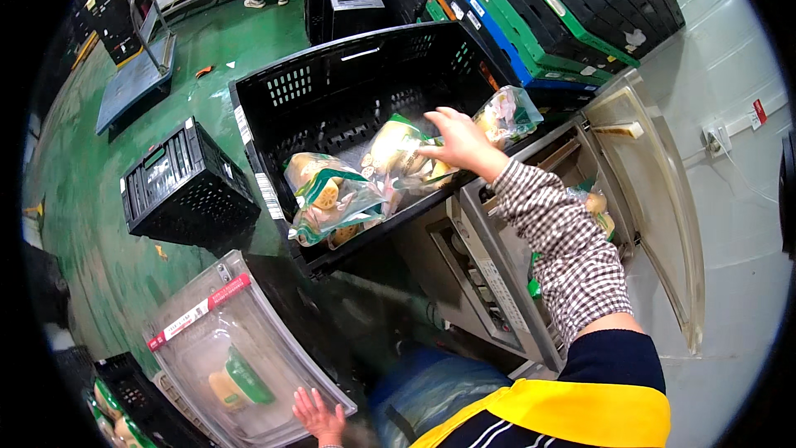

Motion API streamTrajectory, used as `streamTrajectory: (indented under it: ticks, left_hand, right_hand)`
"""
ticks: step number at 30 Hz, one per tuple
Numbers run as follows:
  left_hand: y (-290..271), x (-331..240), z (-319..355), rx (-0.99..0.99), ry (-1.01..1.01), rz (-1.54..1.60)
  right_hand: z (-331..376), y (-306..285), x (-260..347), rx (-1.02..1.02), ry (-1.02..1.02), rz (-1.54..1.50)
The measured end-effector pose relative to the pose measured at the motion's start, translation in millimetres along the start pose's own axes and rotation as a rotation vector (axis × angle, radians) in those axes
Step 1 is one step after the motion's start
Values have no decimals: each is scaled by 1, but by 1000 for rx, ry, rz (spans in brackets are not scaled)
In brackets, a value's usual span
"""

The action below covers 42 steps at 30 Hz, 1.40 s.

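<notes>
My right hand (463,143) is over the near side of a large black plastic crate (356,56), its fingers and thumb apart, with nothing seen between them. Just below it lies a clear and green bag of pale food (396,145). To the left in the crate are more such bags, one of them showing what looks like a cut lotus root (327,193). Another clear bag (507,114) rests at the crate's right end. My left hand (320,416) lies with spread fingers at the edge of a clear machine lid (282,365), under which a green-marked bag (247,377) shows.
At the right a second clear lid (659,191) stands raised on a metal machine (485,290) with bags inside. Stacked black, green and blue crates (547,17) rise behind. A small black crate (189,187) and a blue trolley (137,87) stand left. Someone's legs show far back.
</notes>
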<state>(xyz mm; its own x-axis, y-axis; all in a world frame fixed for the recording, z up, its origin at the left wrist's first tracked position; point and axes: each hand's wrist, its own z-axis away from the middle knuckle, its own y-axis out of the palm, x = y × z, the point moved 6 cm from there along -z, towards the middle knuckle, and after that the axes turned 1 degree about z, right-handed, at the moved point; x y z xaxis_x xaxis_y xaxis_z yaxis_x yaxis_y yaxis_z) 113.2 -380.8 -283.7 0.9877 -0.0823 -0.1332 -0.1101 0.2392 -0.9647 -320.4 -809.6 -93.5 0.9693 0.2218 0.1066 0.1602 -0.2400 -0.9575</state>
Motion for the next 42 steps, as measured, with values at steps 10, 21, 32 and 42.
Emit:
streamTrajectory:
  ticks: [10, 21, 32, 42]
  left_hand:
    - [-8, 0, 1, -83, 1, -34]
    - [-7, -4, -2, -55, 25, 79]
    - [-16, -9, -7, -104, 38, 105]
    - [-18, -9, -4, -201, 80, 137]
  right_hand:
    - [-18, -14, -100, 54, 295, -234]
    - [75, -167, -69, -440, 688, -1708]
    - [205, -197, -12, -817, 1052, -1764]
    - [273, -130, -58, -1203, 1203, -2228]
